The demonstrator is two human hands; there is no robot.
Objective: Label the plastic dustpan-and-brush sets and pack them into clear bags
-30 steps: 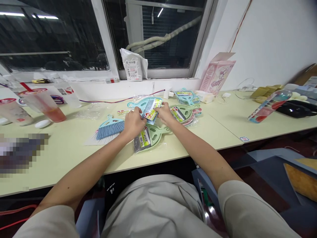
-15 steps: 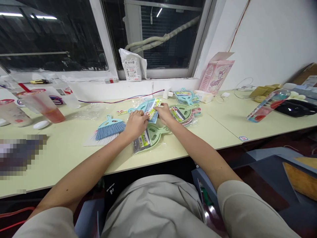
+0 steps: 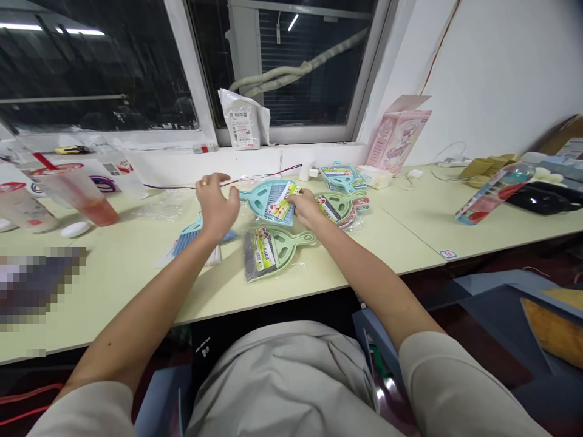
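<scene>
My right hand [image 3: 306,209] grips the labelled end of a blue dustpan-and-brush set [image 3: 268,200] held just above the table. Fingers spread, my left hand [image 3: 215,203] hovers above a loose blue brush [image 3: 191,237] and holds nothing. A green dustpan set in clear wrap [image 3: 271,247] lies on the pale yellow table [image 3: 364,243] in front of my hands. More wrapped sets [image 3: 342,205] lie right of my right hand, and a blue pile of sets [image 3: 342,176] sits behind them.
Drink cups [image 3: 77,191] stand at the far left near a white oval object [image 3: 75,229]. Empty clear wrap [image 3: 166,205] lies by the window wall. A pink box [image 3: 398,133], a white bag [image 3: 243,121] on the sill and clutter [image 3: 523,182] at the right.
My left hand let go of the blue set and moved left, opening above the loose brush. My right hand still holds the set, now lower and flatter.
</scene>
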